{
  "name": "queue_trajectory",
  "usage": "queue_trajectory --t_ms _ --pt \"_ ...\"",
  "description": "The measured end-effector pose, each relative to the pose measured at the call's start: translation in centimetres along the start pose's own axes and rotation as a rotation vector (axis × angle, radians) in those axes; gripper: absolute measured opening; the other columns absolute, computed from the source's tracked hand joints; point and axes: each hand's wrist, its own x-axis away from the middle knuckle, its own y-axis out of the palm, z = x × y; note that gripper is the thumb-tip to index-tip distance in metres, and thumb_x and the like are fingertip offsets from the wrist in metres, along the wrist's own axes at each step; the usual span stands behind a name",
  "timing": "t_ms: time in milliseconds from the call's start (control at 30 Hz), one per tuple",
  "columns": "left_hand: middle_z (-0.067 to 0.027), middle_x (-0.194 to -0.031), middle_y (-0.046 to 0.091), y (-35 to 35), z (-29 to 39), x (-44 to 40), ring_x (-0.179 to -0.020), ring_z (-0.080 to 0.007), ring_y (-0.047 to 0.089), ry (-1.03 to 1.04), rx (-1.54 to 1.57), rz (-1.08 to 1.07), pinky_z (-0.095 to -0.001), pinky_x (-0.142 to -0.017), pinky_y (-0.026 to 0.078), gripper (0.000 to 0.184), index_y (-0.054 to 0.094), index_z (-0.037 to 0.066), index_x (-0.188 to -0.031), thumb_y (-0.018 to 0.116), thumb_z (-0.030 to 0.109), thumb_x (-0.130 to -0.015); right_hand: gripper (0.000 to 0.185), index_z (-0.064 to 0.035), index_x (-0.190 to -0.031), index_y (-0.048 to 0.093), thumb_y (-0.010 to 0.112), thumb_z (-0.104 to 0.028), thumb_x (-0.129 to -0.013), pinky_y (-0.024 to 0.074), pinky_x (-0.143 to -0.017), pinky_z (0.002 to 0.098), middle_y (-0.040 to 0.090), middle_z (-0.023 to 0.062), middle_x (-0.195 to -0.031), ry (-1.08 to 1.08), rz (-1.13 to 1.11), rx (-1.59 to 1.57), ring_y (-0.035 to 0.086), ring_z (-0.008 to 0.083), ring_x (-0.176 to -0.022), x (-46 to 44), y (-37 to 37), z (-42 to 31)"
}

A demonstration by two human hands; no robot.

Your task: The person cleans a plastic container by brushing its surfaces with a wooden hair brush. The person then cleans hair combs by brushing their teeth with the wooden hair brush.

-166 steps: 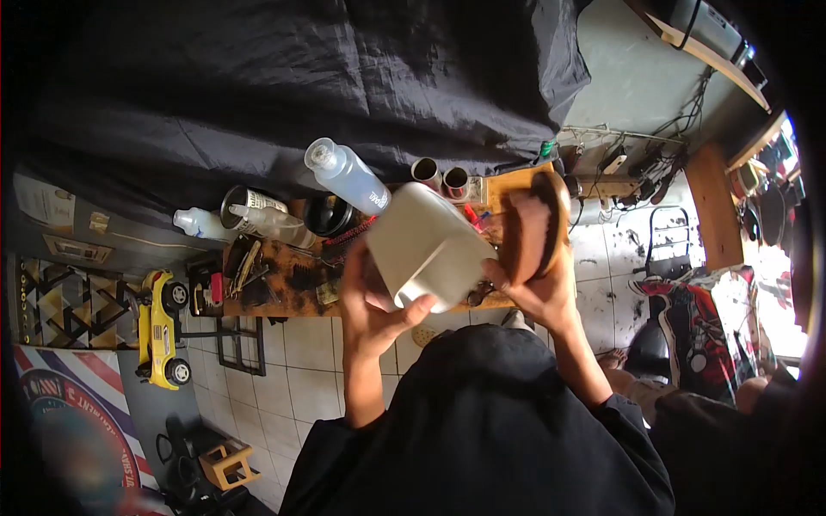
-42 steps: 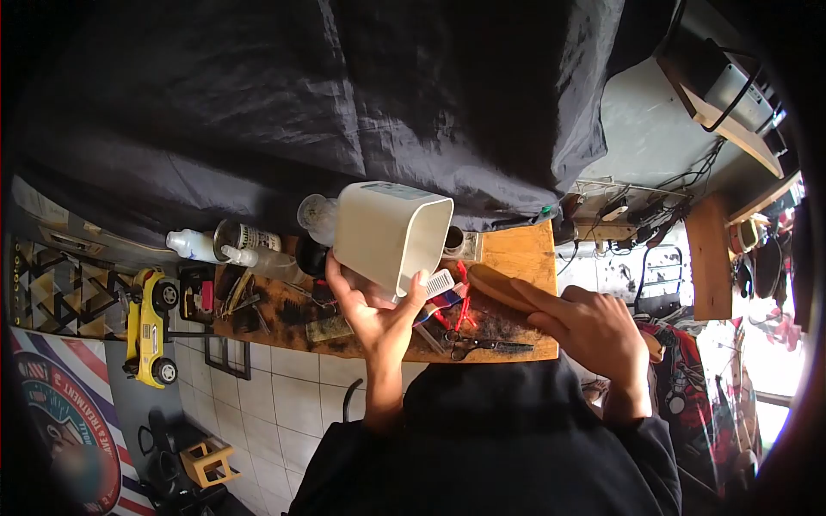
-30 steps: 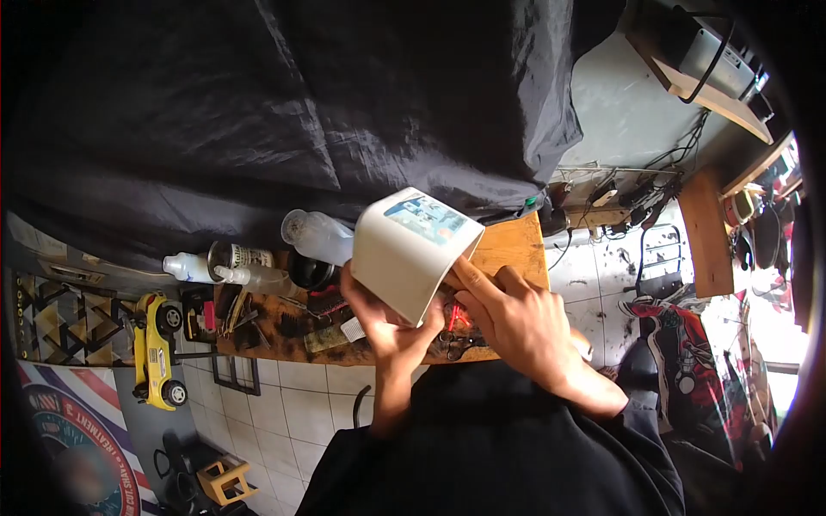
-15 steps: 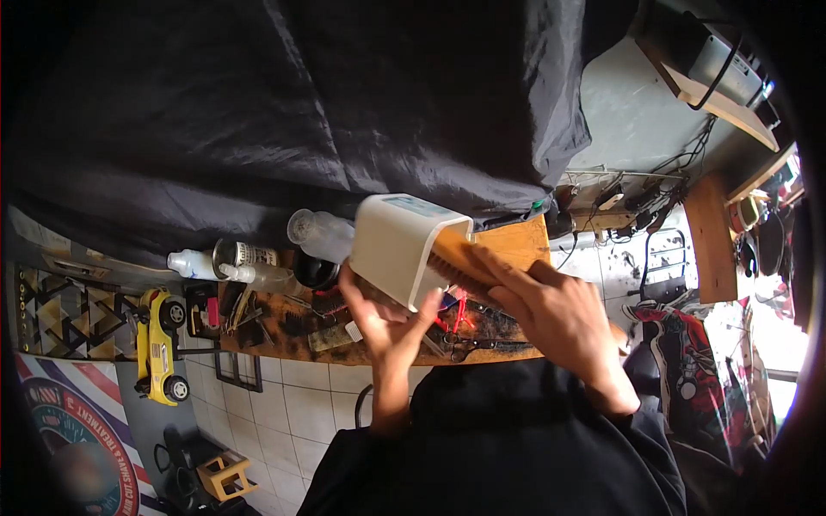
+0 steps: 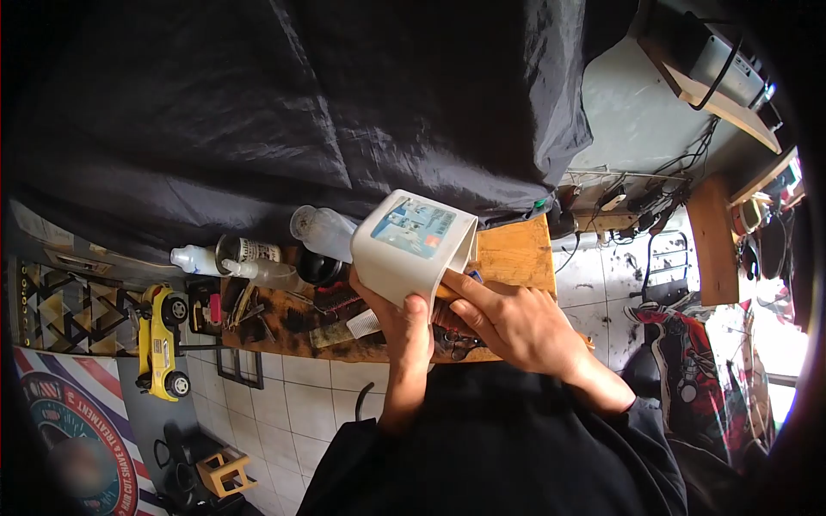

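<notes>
A white plastic container [image 5: 389,271] with a printed label [image 5: 415,227] is tilted, its open end facing right. My left hand [image 5: 408,340] grips it from below, thumb at the near rim. My right hand [image 5: 527,331] is closed around a wooden-backed brush [image 5: 446,293], at the container's open end. Fingers and the container wall hide most of the brush. Below the hands, on the wooden table, lie a white comb [image 5: 363,324] and scissors [image 5: 465,345].
A clear plastic cup [image 5: 320,228], a spray bottle [image 5: 262,273] and a white bottle [image 5: 194,260] stand at the table's back left. A dark cloth [image 5: 258,103] hangs behind. A yellow toy car [image 5: 163,344] is at left. Cables [image 5: 667,193] hang at right.
The white container has turned so its label faces me more. The brush and my right hand have moved left and down, closer to my left hand.
</notes>
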Motion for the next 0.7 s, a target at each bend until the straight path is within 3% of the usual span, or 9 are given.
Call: queue_trajectory --t_ms 33,100,233,300,367,433,467,567,700 --pt "-0.0085 -0.130 0.031 0.2 0.0 0.1 -0.123 -0.0221 0.033 0.011 -0.006 -0.004 -0.0409 -0.099 0.035 0.109 0.010 0.013 -0.138 0.079 0.056 -0.064 0.043 -0.0201 -0.137 0.038 0.041 -0.035 -0.097 0.0501 -0.054 0.0476 0.064 0.0195 -0.075 -0.002 -0.004 0.005 0.062 0.0378 -0.061 -0.1 0.1 0.6" --pt "-0.0074 -0.129 0.032 -1.1 -0.6 0.2 -0.122 -0.0231 0.035 0.009 -0.004 0.004 -0.0414 -0.099 0.036 0.114 0.011 0.014 -0.140 0.080 0.058 -0.060 0.042 -0.0193 -0.137 0.039 0.040 -0.035 -0.097 0.0503 -0.056 0.0469 0.064 0.0204 -0.080 -0.163 0.041 -0.348 0.062 0.0400 -0.064 -0.4 0.2 1.9" --pt "-0.0080 -0.135 0.035 -2.1 0.1 0.5 -0.126 -0.0254 0.037 -0.197 0.312 -0.007 -0.0454 -0.101 0.039 0.120 0.019 0.014 -0.141 0.085 0.054 -0.049 0.041 -0.0183 -0.136 0.040 0.043 -0.030 -0.097 0.0500 -0.055 0.0448 0.064 0.0222 -0.083 -0.172 0.157 -0.360 0.062 0.0392 -0.069 -0.3 -0.1 1.5" --pt "-0.0086 -0.140 0.036 -2.6 0.3 0.4 -0.128 -0.0273 0.036 -0.140 0.182 -0.266 -0.0481 -0.106 0.032 0.112 0.028 0.010 -0.140 0.064 0.077 -0.058 0.043 -0.0218 -0.137 0.040 0.047 -0.027 -0.095 0.0515 -0.055 0.0435 0.064 0.0196 -0.084 -0.184 0.156 -0.301 0.062 0.0381 -0.066 0.0 -0.4 0.8" --pt "-0.0096 -0.137 0.037 -2.4 0.7 0.1 -0.127 -0.0266 0.038 -0.150 0.268 -0.322 -0.0471 -0.103 0.037 0.106 0.029 0.009 -0.139 0.070 0.069 -0.061 0.044 -0.0267 -0.137 0.041 0.050 -0.025 -0.094 0.0529 -0.054 0.0414 0.061 0.0147 -0.084 -0.129 0.335 0.015 0.061 0.0352 -0.060 0.2 -0.4 -0.6" --pt "-0.0103 -0.134 0.041 -2.4 0.6 0.4 -0.123 -0.0264 0.043 -0.139 0.041 -0.129 -0.0441 -0.099 0.042 0.098 0.029 0.008 -0.138 0.077 0.054 -0.065 0.044 -0.0290 -0.134 0.046 0.054 -0.023 -0.091 0.0535 -0.053 0.0406 0.056 0.0112 -0.083 -0.099 0.325 0.072 0.061 0.0322 -0.059 0.3 0.1 -0.5" --pt "-0.0102 -0.122 0.050 -2.0 0.2 0.4 -0.112 -0.0241 0.052 -0.107 0.223 -0.029 -0.0394 -0.095 0.045 0.093 0.035 0.002 -0.134 0.087 0.025 -0.061 0.042 -0.0279 -0.131 0.048 0.054 -0.023 -0.091 0.0533 -0.053 0.0412 0.056 0.0118 -0.083 -0.135 0.360 0.151 0.061 0.0322 -0.060 0.0 1.2 0.3" --pt "-0.0126 -0.125 0.048 -1.7 1.2 -0.3 -0.114 -0.0233 0.051 -0.172 0.186 -0.100 -0.0383 -0.096 0.043 0.095 0.031 0.000 -0.137 0.086 0.026 -0.064 0.034 -0.0207 -0.122 0.054 0.057 -0.021 -0.089 0.0529 -0.054 0.0421 0.057 0.0130 -0.084 -0.153 0.380 0.177 0.062 0.0333 -0.065 -0.3 2.7 1.2" --pt "-0.0132 -0.127 0.047 -2.3 1.8 -0.3 -0.116 -0.0231 0.049 -0.175 0.119 -0.129 -0.0377 -0.098 0.042 0.099 0.027 -0.001 -0.139 0.085 0.030 -0.066 0.026 -0.0083 -0.114 0.058 0.056 -0.020 -0.090 0.0511 -0.057 0.0424 0.060 0.0165 -0.082 -0.203 0.246 -0.120 0.061 0.0362 -0.069 -0.7 3.0 1.7"
